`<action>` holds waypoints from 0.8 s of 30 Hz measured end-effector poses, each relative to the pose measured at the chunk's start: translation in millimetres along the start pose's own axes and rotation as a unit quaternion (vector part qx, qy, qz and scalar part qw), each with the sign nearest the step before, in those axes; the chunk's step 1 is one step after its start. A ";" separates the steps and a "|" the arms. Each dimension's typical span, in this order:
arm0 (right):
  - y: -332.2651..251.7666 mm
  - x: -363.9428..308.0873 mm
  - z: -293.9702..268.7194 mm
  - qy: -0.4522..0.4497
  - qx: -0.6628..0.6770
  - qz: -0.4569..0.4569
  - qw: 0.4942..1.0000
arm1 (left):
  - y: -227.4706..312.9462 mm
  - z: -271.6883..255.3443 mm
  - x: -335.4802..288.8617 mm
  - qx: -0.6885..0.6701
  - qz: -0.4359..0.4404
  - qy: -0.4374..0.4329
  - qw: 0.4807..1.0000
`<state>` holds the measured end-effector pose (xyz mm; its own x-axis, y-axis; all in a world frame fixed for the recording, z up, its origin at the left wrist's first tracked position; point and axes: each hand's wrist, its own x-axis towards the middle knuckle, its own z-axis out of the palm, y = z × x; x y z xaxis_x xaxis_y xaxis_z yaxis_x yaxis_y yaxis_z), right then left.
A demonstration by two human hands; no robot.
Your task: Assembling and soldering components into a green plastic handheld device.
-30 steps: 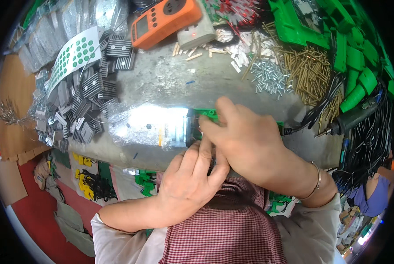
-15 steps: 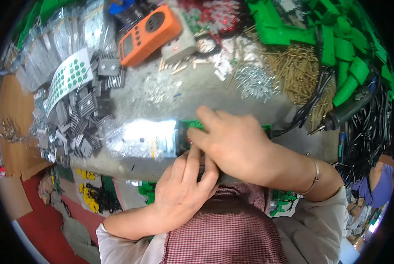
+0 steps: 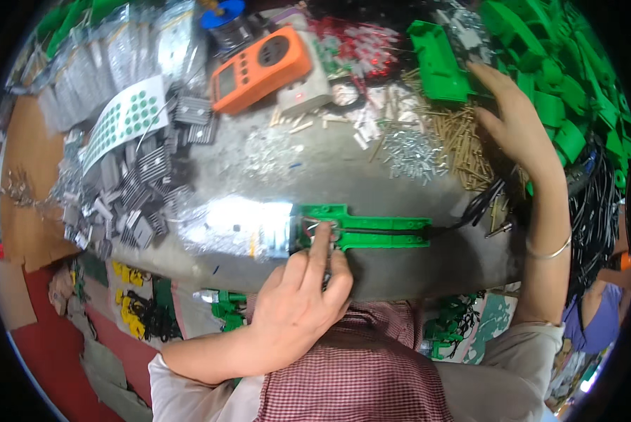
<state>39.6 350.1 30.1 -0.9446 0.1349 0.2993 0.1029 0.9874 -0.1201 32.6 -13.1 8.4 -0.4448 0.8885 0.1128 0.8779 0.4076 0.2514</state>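
My left hand point(image 3: 295, 299) rests at the near edge of a green plastic handle shell point(image 3: 389, 240). Its index finger presses on thin wires inside the shell; the thumb lies bent beside it, and the other fingers are curled. A black cord point(image 3: 379, 231) runs lengthwise through the shell and out its right end. At the left end sits a shiny silver metal piece point(image 3: 252, 228), partly washed out by glare. My right hand point(image 3: 519, 133) is stretched to the far right, thumb and fingers apart, fingertips beside another green plastic shell point(image 3: 438, 67). Whether they touch it I cannot tell.
An orange meter point(image 3: 262, 69) stands at the back beside a blue spool point(image 3: 224, 15). Brass-coloured pins point(image 3: 463, 141) and small silver parts point(image 3: 410, 153) lie in heaps. Grey finned metal blocks point(image 3: 136, 183), a sticker sheet point(image 3: 129, 119) and bagged parts fill the left; green casings point(image 3: 562, 77) crowd the right.
My right hand has left the wires and moved up and right to the far green shell, uncovering the near one. My left hand stays in place. The view has shifted slightly.
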 end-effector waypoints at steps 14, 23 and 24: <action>-30.8 10.2 -26.1 0.230 0.487 0.119 0.834 | -6.5 11.8 -1.9 0.032 0.023 0.066 0.997; -144.6 -87.8 -18.0 0.065 0.553 0.291 0.778 | -6.4 11.3 2.7 0.061 0.031 0.077 0.995; -147.0 -88.6 -15.3 0.064 0.548 0.294 0.781 | -7.3 9.2 3.2 0.058 0.032 0.073 0.995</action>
<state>112.9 194.3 35.7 -0.7880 0.6150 -0.0284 0.1124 0.0984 -0.9888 26.3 -11.2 -1.9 -0.4015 0.8765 0.2657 0.9158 0.3811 0.1267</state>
